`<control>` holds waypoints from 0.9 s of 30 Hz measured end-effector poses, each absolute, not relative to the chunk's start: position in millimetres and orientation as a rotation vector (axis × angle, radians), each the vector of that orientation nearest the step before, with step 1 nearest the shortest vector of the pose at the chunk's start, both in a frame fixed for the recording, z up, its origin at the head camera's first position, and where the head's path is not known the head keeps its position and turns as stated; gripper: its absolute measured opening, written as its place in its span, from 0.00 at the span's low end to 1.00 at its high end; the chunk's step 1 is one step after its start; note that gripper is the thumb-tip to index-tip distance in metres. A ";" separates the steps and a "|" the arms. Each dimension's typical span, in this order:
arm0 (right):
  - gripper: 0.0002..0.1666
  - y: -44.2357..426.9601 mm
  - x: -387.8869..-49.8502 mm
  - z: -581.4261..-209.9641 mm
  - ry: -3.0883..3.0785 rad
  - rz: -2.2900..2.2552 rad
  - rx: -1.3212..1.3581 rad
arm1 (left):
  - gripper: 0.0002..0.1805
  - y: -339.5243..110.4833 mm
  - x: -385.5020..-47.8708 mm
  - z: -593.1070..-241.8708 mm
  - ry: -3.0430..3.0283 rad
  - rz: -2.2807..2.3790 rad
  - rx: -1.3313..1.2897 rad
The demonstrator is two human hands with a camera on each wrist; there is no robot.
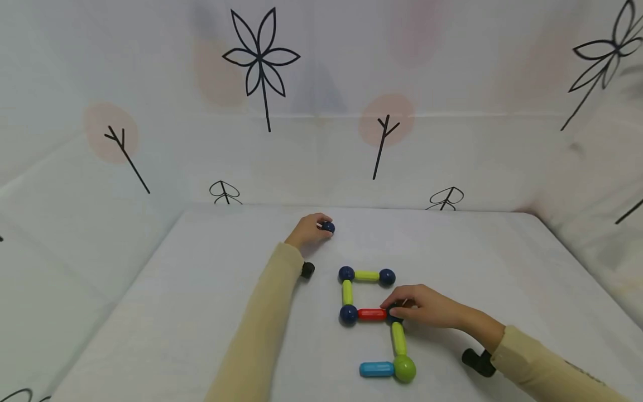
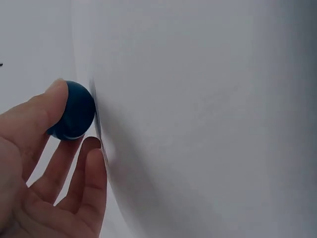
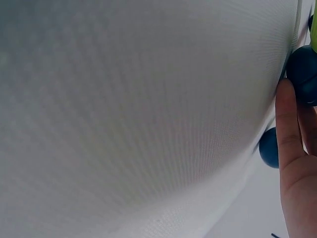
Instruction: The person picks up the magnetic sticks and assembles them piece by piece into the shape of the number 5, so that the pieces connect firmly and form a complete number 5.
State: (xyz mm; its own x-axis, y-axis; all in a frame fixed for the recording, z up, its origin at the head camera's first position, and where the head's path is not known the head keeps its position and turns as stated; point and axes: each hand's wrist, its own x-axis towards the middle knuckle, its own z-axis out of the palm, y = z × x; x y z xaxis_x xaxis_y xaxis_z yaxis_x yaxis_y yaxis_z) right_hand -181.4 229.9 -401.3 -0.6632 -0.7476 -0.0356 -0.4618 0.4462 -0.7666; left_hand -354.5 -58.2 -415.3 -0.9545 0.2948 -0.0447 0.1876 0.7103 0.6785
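Note:
At the far side of the table my left hand (image 1: pixel 307 230) pinches a dark blue ball (image 1: pixel 329 226) between thumb and fingers. The left wrist view shows the same ball (image 2: pixel 77 111) close to the white surface. My right hand (image 1: pixel 427 306) grips another dark blue ball (image 3: pixel 303 74), partly hidden by the fingers. That ball joins a red stick (image 1: pixel 372 314) and a yellow-green stick (image 1: pixel 399 338). The chain continues through a dark blue ball (image 1: pixel 348 315), a yellow-green stick (image 1: pixel 347 293), a dark blue ball (image 1: pixel 346 273), and a yellow-green stick (image 1: pixel 366 276) to a dark blue ball (image 1: pixel 387 277).
Nearest me, a green ball (image 1: pixel 404 369) connects the lower yellow-green stick to a light blue stick (image 1: pixel 377 369). White cloth covers the table (image 1: pixel 201 312). Behind it hangs a white backdrop (image 1: pixel 321 162) with plant drawings. Black devices (image 1: pixel 479 362) sit at both wrists.

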 end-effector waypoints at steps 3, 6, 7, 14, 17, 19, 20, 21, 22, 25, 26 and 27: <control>0.13 229.4 -181.1 -400.3 2.341 -1.058 -1.026 | 0.22 -57.0 -343.6 -409.6 2.751 1.084 0.396; 0.13 229.1 -180.9 -400.0 2.344 -1.055 -1.024 | 0.22 -58.2 -330.2 -406.3 2.727 1.120 0.386; 0.13 229.1 -180.8 -400.1 2.343 -1.053 -1.022 | 0.22 -59.1 -324.6 -405.2 2.720 1.133 0.385; 0.13 229.9 -181.8 -401.5 2.360 -1.029 -1.031 | 0.21 -72.5 -277.6 -398.6 2.668 1.218 0.449; 0.13 230.0 -181.4 -400.8 2.368 -1.023 -1.027 | 0.21 -78.8 -256.1 -394.1 2.603 1.282 0.496; 0.13 229.6 -181.0 -400.2 2.372 -1.022 -1.019 | 0.21 -82.0 -242.7 -391.3 2.562 1.326 0.533; 0.13 229.3 -180.8 -399.8 2.375 -1.020 -1.016 | 0.20 -83.2 -236.1 -390.3 2.543 1.346 0.556; 0.13 228.9 -180.6 -399.5 2.377 -1.019 -1.012 | 0.20 -84.0 -229.8 -389.9 2.527 1.354 0.578; 0.13 228.5 -180.4 -399.2 2.378 -1.019 -1.013 | 0.20 -84.5 -223.5 -389.8 2.509 1.357 0.604; 0.13 227.2 -179.8 -398.0 2.384 -1.015 -1.012 | 0.19 -84.2 -206.3 -390.5 2.404 1.372 0.691; 0.13 226.9 -179.7 -397.7 2.389 -1.013 -1.011 | 0.18 -83.6 -201.1 -391.1 2.365 1.374 0.719; 0.13 226.8 -179.6 -397.5 2.393 -1.010 -1.013 | 0.18 -82.9 -196.4 -392.0 2.327 1.374 0.738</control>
